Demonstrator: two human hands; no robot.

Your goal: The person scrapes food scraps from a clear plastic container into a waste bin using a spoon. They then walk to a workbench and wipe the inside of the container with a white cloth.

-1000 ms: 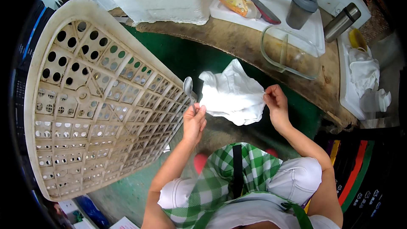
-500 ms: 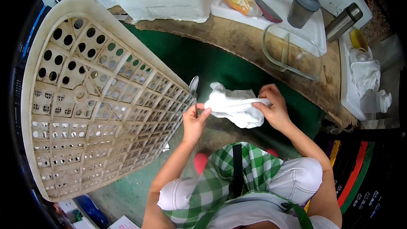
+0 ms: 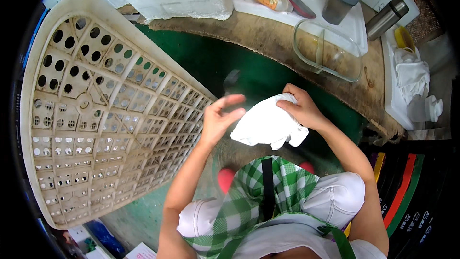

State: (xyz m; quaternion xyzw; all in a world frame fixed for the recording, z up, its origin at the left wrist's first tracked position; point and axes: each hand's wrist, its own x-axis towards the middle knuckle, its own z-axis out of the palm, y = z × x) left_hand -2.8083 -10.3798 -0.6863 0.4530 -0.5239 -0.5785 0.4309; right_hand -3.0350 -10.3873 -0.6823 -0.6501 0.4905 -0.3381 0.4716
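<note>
My left hand (image 3: 223,115) is raised beside the cloth, thumb and fingers apart, with nothing visible between them. My right hand (image 3: 299,105) grips a bunched white cloth (image 3: 261,122), which hangs over the floor between the basket and the wooden table. A smeared grey shape (image 3: 231,80) shows above my left hand, too blurred to name; no spoon can be clearly made out. A large off-white perforated plastic basket (image 3: 86,115) stands on its side just left of my left hand.
The wooden table (image 3: 254,31) carries a foam box (image 3: 177,0), a white tray (image 3: 239,5) with food and a red-grey object, a glass divided container (image 3: 306,60), a grey-lidded cup (image 3: 338,12) and a steel flask (image 3: 383,21). Dark striped crates (image 3: 402,192) are at right.
My left fingers have opened, and the spoon they held is no longer clearly visible. My right hand has risen slightly with the cloth, which is now more bunched.
</note>
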